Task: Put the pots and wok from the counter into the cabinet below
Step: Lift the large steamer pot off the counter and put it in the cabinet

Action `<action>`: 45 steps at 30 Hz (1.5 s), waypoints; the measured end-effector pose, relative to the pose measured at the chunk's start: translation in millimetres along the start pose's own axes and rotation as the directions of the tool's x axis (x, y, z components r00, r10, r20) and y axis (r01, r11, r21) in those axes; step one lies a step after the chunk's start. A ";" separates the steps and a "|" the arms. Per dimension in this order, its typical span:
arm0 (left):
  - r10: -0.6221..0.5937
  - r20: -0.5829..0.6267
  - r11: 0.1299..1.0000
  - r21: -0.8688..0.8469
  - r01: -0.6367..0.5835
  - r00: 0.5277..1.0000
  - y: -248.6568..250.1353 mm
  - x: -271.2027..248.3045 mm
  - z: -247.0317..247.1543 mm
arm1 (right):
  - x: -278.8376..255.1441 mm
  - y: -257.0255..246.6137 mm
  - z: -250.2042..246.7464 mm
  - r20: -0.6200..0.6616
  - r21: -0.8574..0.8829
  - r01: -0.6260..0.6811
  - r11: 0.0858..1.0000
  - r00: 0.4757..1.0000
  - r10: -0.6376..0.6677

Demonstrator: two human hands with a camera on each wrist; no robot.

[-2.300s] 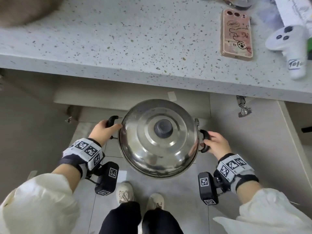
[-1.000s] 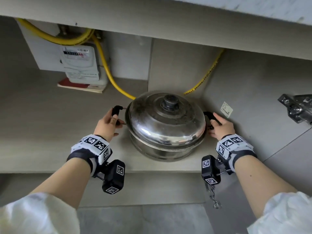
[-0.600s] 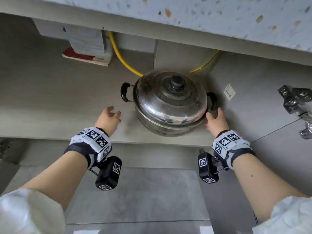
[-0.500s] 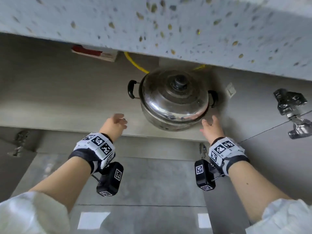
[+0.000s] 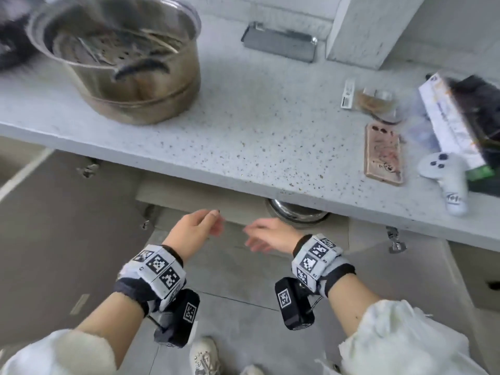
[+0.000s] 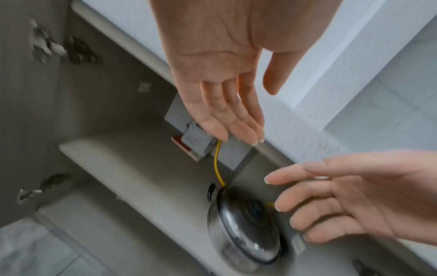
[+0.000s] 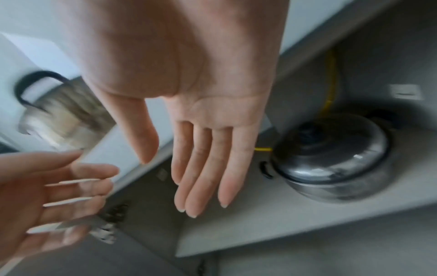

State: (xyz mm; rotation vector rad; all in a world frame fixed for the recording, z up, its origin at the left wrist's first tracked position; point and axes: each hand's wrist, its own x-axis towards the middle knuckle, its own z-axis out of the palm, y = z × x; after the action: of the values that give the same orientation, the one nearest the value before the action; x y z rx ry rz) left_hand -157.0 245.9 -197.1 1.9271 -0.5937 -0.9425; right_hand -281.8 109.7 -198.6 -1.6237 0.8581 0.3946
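Having just let go of the lidded pot, now parked on the cabinet shelf, I hold left hand and right hand empty and relaxed, leaving the steamer pot at eleven o'clock on the counter.

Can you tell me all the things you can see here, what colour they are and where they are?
lidded pot: 1, silver with black knob, on the cabinet shelf
open pot: 1, silver, on the counter at the left
counter: 1, speckled white, above the cabinet
phone: 1, pink, on the counter at the right
controller: 1, white, beside the phone
hose: 1, yellow, behind the lidded pot
shoes: 2, pale, on the floor
left hand: 1, empty, fingers relaxed
right hand: 1, empty, fingers relaxed
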 end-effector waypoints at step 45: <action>0.119 -0.102 0.927 0.369 -0.074 0.988 197.0 180.3 -270.7 | 19.1 -248.5 -116.0 -0.821 0.222 0.122 0.967 0.559 0.118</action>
State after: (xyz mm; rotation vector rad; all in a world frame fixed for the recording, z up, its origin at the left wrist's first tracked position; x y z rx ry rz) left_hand 160.5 157.5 -7.5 2.2420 -0.8287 -0.6784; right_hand -114.5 1.3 -9.3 -1.5304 1.5461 -0.5661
